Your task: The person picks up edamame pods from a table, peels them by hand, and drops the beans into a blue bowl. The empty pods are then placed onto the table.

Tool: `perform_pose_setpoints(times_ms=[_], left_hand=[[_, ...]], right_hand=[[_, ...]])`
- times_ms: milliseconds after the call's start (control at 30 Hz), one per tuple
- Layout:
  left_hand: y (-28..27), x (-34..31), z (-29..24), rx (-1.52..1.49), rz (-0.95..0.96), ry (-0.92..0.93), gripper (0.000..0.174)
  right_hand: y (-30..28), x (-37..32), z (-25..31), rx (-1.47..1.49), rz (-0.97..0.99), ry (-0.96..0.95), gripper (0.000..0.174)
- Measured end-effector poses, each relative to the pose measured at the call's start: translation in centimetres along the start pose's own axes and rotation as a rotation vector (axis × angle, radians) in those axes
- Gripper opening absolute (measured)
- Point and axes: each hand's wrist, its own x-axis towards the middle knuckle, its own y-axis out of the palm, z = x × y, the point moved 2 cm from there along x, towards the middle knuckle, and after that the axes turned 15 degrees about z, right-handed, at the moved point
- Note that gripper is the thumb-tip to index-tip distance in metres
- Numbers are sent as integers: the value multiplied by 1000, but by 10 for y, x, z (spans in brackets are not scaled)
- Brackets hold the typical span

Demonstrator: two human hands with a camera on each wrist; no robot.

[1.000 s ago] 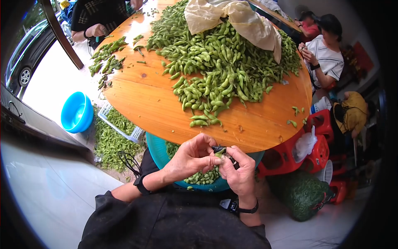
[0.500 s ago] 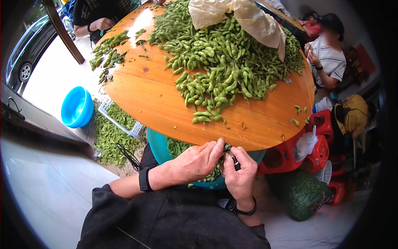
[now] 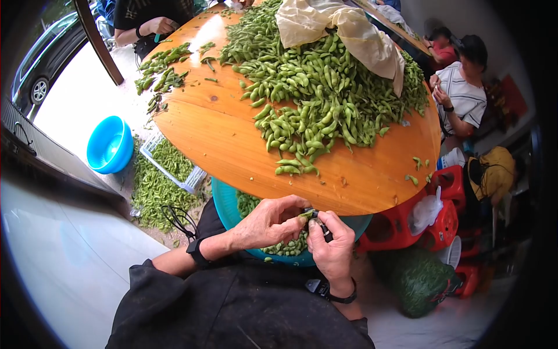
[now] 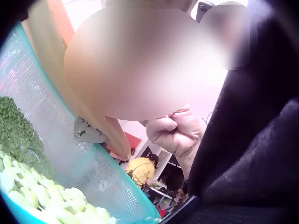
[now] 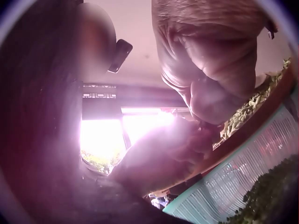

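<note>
In the head view my left hand (image 3: pixel 268 223) pinches a small green pod (image 3: pixel 306 214) at the near edge of the wooden table (image 3: pixel 232 157). My right hand (image 3: pixel 332 247) meets it there, fingers curled round a small dark object (image 3: pixel 326 235) that I cannot identify. Both hands are over a teal basket (image 3: pixel 225 203) holding green beans (image 3: pixel 288 247). A big heap of pods (image 3: pixel 314 87) lies on the table, partly under a cream cloth (image 3: pixel 349 29). The right wrist view shows the right hand (image 5: pixel 210 56) close against the other; the pod is hidden there.
A blue basin (image 3: pixel 110 144) and a white crate (image 3: pixel 189 181) stand on the floor at left, with pods (image 3: pixel 154 198) spread around. Red stools (image 3: pixel 444 224) and a green net sack (image 3: pixel 412 282) are at right. Other people sit around the table, one in a striped shirt (image 3: pixel 462 96).
The left hand turned over the fingertips of the right half a second ago and has since drawn back slightly left, showing the green pod. The head view has shifted a little.
</note>
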Motion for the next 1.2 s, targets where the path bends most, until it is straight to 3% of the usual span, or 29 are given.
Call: perform_pose_setpoints(times_ms=[67,100,133,233,267,333,367,400,467,533,600,667,733,867,967,1033,1100,1200], left_hand=[[3,-1,2,-14,12,17,30],[5,0,2,-25,-23,33,33],[6,1,2,-36,-57,49,37],[3,-1,6,-36,-25,62,38],[1,-4,4,-35,-26,63,38],[0,-12,-9,275,66,67,48],[-3,-19,-19,400,84,-64,45],[-8,-27,-21,402,79,-64,45],[-19,-44,-29,620,-98,181,34],[-37,-55,-42,968,-438,266,23],[-52,-55,-41,1248,-652,255,25],[-53,-46,-36,1351,-626,162,28],[-38,-34,-22,1416,-510,173,33],[12,2,-2,1541,-249,219,51],[26,35,-9,1409,-226,273,48],[31,45,-17,1061,-37,555,43],[23,39,-29,1067,-117,563,41],[-10,17,-40,1123,-451,510,26]], right_hand=[[2,0,6,-203,-17,-66,7],[3,5,14,-401,-69,-235,7],[4,4,13,-402,-68,-236,7],[4,1,7,-348,-74,-198,7],[0,0,6,-246,-70,-97,10],[-9,-5,7,-42,-82,23,12],[-18,-12,10,24,-97,59,10],[-31,-20,12,90,-111,95,9],[-65,-49,6,123,-185,166,8],[-101,-81,5,37,-268,227,8],[-140,-109,-9,-311,-212,437,11],[-154,-123,-20,-1065,-171,492,29],[-153,-122,-25,-1117,-245,468,30],[-123,-83,-4,-766,-259,322,25],[-101,-56,6,-598,-240,234,19],[-84,-41,16,-598,-202,109,16],[-67,-30,22,-567,-143,-35,15],[-41,-12,18,-271,8,36,14]])
